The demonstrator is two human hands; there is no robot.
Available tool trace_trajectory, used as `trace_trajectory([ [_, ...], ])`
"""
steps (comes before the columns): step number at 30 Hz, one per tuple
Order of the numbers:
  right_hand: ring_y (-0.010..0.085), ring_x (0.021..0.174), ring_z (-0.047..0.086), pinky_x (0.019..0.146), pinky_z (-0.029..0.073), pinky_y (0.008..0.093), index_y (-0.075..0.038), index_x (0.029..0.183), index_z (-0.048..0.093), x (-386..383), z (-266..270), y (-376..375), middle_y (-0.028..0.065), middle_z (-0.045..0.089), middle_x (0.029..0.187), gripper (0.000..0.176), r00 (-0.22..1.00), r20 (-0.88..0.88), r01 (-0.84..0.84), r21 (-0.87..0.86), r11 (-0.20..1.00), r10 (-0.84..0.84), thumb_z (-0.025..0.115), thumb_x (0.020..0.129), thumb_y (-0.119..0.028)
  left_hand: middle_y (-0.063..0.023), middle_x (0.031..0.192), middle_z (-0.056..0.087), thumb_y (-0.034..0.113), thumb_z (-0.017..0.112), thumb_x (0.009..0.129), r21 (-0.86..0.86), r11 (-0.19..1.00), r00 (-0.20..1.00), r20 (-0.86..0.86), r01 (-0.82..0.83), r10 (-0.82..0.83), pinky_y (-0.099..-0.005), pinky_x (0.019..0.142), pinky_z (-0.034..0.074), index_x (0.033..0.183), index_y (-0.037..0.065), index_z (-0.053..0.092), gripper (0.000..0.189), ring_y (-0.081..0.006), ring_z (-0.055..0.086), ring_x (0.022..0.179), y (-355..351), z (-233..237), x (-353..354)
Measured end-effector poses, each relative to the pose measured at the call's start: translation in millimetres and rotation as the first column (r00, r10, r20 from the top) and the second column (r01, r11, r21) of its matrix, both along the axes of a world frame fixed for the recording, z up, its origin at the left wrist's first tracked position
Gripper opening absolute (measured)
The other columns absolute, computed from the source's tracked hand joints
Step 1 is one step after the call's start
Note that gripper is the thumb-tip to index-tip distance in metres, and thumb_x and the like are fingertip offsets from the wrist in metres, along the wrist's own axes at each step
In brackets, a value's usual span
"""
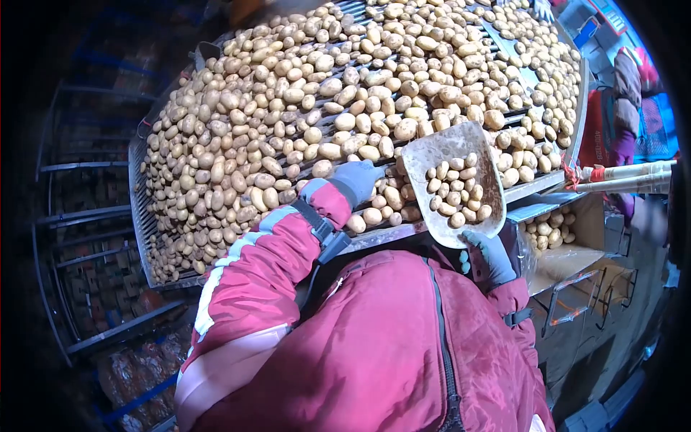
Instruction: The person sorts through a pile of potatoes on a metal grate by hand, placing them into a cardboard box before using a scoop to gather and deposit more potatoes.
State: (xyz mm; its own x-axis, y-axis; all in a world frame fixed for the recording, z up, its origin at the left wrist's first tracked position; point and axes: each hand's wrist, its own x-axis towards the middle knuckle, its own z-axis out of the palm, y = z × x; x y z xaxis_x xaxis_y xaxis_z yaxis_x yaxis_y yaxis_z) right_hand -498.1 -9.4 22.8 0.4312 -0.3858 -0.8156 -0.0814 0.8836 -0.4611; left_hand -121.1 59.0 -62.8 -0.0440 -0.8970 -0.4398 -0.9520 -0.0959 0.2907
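My right hand (491, 257), in a grey-green glove, grips the near end of a scuffed whitish scoop (417, 155). Several small potatoes (455, 189) lie inside the scoop, which rests at the front edge of a slatted sorting table (446, 229). To the left of the scoop, my left hand (356, 180), gloved in grey, reaches down among loose potatoes (288, 93). Its fingers look curled in, and whatever they hold is hidden beneath the glove.
Below the table on the right stands an open cardboard box (586, 223) with potatoes in it. Light poles (626, 176) jut out at the right corner. Another person (628, 101) is at the far right, and a metal rack (86, 223) stands on the left.
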Motion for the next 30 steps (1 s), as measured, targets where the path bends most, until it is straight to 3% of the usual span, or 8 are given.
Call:
trace_trajectory([
  [14,0.0174,0.045,0.057,0.035,0.047,0.0305,0.0,0.114,0.059,7,3,0,0.0069,0.067,0.078,0.029,0.998,0.062,0.033,-0.053,0.998,-0.029,0.067,0.089,-0.013,-0.0131,0.115,0.072,0.025,0.072,0.088,-0.031,0.999,0.978,-0.206,0.033,-0.039,-0.0429,0.088,0.055,0.12,0.014,0.071,0.034,-0.0307,0.07,0.103,25,-16,43],
  [16,0.0177,0.045,0.057,0.035,0.047,0.0307,0.0,0.114,0.059,7,0,-3,0.0073,0.067,0.08,0.029,0.998,0.056,-0.033,-0.043,0.999,0.035,0.067,0.089,-0.013,-0.0133,0.111,0.073,0.034,0.076,0.087,-0.06,0.979,0.856,-0.498,-0.196,0.141,-0.0386,0.085,0.056,0.12,0.01,0.07,0.041,-0.0254,0.071,0.098,19,-12,41],
  [18,0.0195,0.047,0.058,0.037,0.049,0.0323,0.002,0.115,0.059,14,-5,-6,0.0084,0.068,0.083,0.029,0.996,0.062,-0.07,0.02,0.997,0.068,0.066,0.091,-0.013,-0.0137,0.113,0.073,0.042,0.08,0.085,0.266,0.797,0.326,-0.808,-0.542,0.491,-0.0355,0.084,0.056,0.128,0.007,0.066,0.057,-0.0219,0.07,0.094,0,101,-6],
  [20,0.0216,0.046,0.058,0.039,0.051,0.035,0.003,0.115,0.06,31,-2,-6,0.0094,0.068,0.083,0.028,0.991,0.081,-0.097,-0.127,0.987,0.108,0.064,0.093,-0.014,-0.0164,0.123,0.069,0.042,0.079,0.085,0.279,0.828,0.42,-0.757,-0.486,0.501,-0.0381,0.094,0.054,0.136,0.006,0.061,0.065,-0.0266,0.068,0.107,-10,144,-29],
  [22,0.0221,0.047,0.058,0.04,0.051,0.0357,0.002,0.114,0.061,42,-3,-11,0.0097,0.067,0.08,0.027,0.986,0.089,-0.13,-0.114,0.985,0.14,0.063,0.093,-0.016,-0.0175,0.135,0.062,0.04,0.079,0.086,-0.306,0.847,0.741,-0.656,-0.435,0.144,-0.04,0.104,0.049,0.139,0.007,0.057,0.067,-0.0303,0.061,0.121,3,109,-28],
  [25,0.0223,0.048,0.059,0.042,0.051,0.036,0.002,0.113,0.062,54,-16,-17,0.0099,0.066,0.074,0.028,0.982,0.075,-0.17,-0.02,0.985,0.171,0.062,0.095,-0.02,-0.017,0.135,0.06,0.038,0.081,0.084,0.05,0.743,0.552,-0.636,-0.668,0.539,-0.0399,0.11,0.044,0.134,0.006,0.061,0.063,-0.0318,0.056,0.128,58,114,33],
  [28,0.0208,0.049,0.058,0.045,0.049,0.0331,-0.002,0.113,0.064,66,-13,-18,0.008,0.063,0.069,0.032,0.978,0.041,-0.207,0.102,0.973,0.204,0.061,0.098,-0.03,-0.0218,0.133,0.058,0.035,0.076,0.086,-0.633,0.479,0.583,0.054,-0.608,0.81,-0.0466,0.111,0.041,0.131,0.007,0.063,0.055,-0.0401,0.051,0.127,154,84,120],
  [30,0.0208,0.049,0.058,0.044,0.049,0.0332,-0.004,0.113,0.064,69,-8,-17,0.0074,0.064,0.068,0.03,0.982,-0.003,-0.187,0.089,0.978,0.188,0.061,0.098,-0.03,-0.0234,0.151,0.044,0.042,0.068,0.091,-0.565,0.423,0.452,0.097,-0.708,0.887,-0.0508,0.117,0.034,0.138,0.011,0.059,0.057,-0.0437,0.036,0.141,208,63,148],
])
